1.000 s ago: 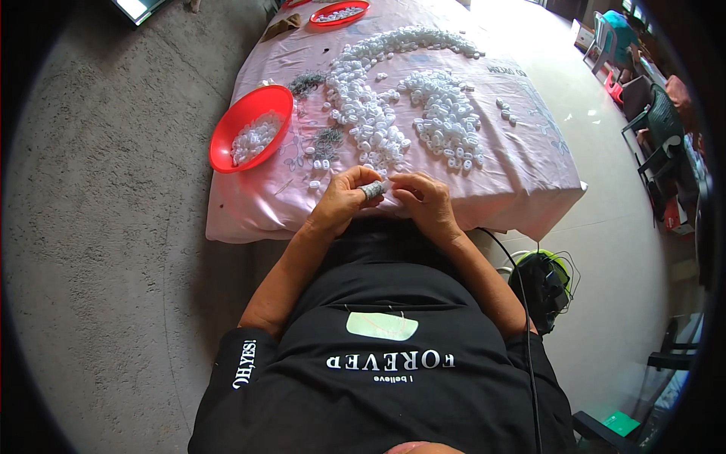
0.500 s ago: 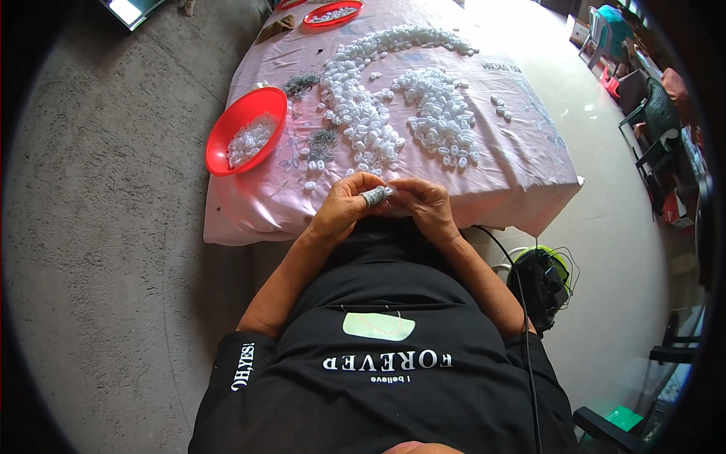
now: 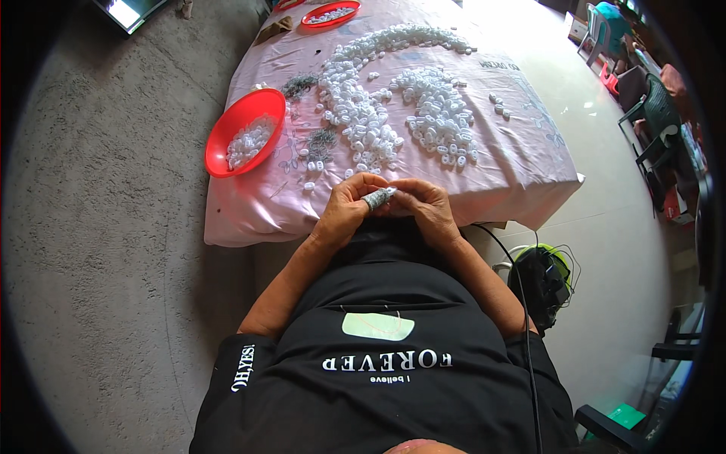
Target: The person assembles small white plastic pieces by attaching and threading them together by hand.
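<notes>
My left hand (image 3: 344, 210) and my right hand (image 3: 432, 209) meet at the near edge of the table, fingertips close together. A finger of my left hand has a grey wrap (image 3: 377, 199) around it. Pinched between the fingertips of both hands is a small white plastic piece (image 3: 392, 191), mostly covered by the fingers. Just beyond lie heaps of like pieces, oval with two holes: a long curved pile (image 3: 363, 117) and a shorter pile (image 3: 439, 113). Left of them are grey clumps of fine metal bits (image 3: 322, 141), too small to name.
A tilted red bowl (image 3: 222, 130) with white pieces stands at the table's left edge. Another red dish (image 3: 306, 20) sits at the far end. Pink cloth (image 3: 522, 174) covers the table. A black cable (image 3: 522, 284) runs past my right arm; a bin with a black bag (image 3: 538, 284) stands right.
My hands stay in nearly the same place. The wrapped finger tilts slightly upward, and the white piece at the fingertips has shifted a little.
</notes>
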`<state>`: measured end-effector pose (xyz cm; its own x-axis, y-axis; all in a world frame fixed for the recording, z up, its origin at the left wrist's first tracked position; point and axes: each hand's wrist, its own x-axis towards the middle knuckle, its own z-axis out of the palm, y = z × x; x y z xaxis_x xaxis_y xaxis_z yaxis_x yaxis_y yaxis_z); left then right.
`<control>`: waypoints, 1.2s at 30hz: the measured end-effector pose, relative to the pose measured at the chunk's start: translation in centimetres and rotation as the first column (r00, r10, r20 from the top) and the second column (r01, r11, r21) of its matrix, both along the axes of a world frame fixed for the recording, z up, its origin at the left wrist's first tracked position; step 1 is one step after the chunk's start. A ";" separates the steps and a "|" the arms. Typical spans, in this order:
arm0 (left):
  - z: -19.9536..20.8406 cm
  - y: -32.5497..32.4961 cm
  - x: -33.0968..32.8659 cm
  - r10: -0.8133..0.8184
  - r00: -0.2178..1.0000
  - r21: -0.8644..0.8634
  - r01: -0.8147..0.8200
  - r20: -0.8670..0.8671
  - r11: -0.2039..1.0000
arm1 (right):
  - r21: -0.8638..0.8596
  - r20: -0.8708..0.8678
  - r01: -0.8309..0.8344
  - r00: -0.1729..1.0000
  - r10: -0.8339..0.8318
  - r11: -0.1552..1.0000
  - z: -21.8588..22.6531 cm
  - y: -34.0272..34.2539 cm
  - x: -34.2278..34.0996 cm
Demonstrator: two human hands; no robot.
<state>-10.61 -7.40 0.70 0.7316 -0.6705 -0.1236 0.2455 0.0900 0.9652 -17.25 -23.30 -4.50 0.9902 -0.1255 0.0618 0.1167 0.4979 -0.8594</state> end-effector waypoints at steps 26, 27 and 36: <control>-0.7 0.0 -0.1 -0.002 0.973 0.177 -0.040 0.230 0.983 | -0.007 -0.036 -0.014 0.999 0.014 1.000 0.0 -0.1 0.1; -0.9 0.0 0.0 -0.002 0.973 0.177 -0.040 0.231 0.983 | -0.016 -0.042 -0.010 0.999 0.009 1.000 0.0 0.0 0.2; -1.0 1.2 2.2 0.111 0.945 0.199 -0.178 0.307 0.964 | -0.056 -0.089 0.013 0.996 -0.018 0.998 0.1 -0.2 0.3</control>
<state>-8.42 -6.17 -0.32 0.8445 -0.5351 -0.0236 -0.0481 -0.1197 0.9916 -16.95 -23.55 -4.36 0.9900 -0.1395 -0.0200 0.0451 0.4479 -0.8929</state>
